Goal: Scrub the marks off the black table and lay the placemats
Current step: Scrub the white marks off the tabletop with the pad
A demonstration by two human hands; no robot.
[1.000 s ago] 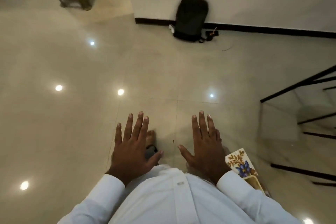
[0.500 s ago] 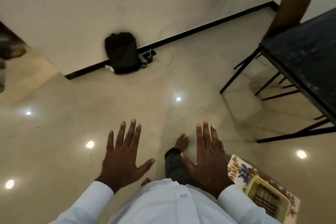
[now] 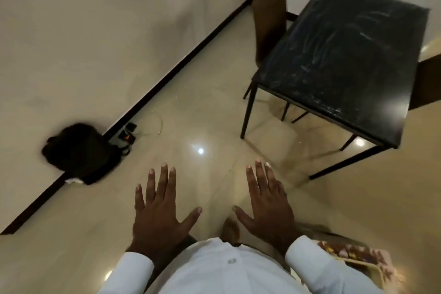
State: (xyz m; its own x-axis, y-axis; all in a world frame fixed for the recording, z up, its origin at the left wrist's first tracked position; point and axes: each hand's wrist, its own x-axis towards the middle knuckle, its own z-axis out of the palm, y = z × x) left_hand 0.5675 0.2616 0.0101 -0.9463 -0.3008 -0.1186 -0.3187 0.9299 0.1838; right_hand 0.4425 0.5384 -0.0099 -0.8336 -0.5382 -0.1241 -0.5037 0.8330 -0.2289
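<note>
Swung into view, the marked worktop [image 3: 338, 55] lies ahead; your left hand [image 3: 160, 222] and right hand [image 3: 269, 210] are spread and empty, so equip them before scrubbing.

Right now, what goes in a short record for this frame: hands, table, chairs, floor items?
left hand: open, spread, holds nothing
right hand: open, spread, holds nothing
table: black, ahead to the right, no placemats laid
marks: whitish streaks across the top
chair: brown, at the table's left side in view
bag: black, against wall
floral item: by right sleeve, blurred
</note>
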